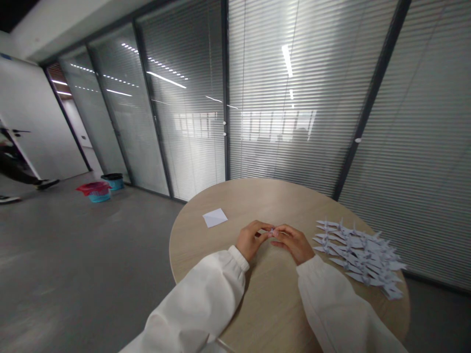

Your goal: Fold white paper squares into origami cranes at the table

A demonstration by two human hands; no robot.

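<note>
Over the middle of the round table, my left hand (253, 238) and my right hand (293, 241) meet at the fingertips. Both pinch a small piece of folded paper (271, 232), and most of it is hidden behind the fingers. A flat square of white paper (215, 217) with a diagonal crease lies beyond my left hand, to its left. To the right of my right hand, folded paper cranes (362, 252) sit packed in rows, with their pointed ends sticking out.
The wooden round table (279, 304) stands close to a glass partition (294, 98) with blinds. On the grey floor at left are a blue bin with a red liner (96, 192) and a bin with a black liner (115, 181). A person's leg (18, 169) shows near a white door (40, 117).
</note>
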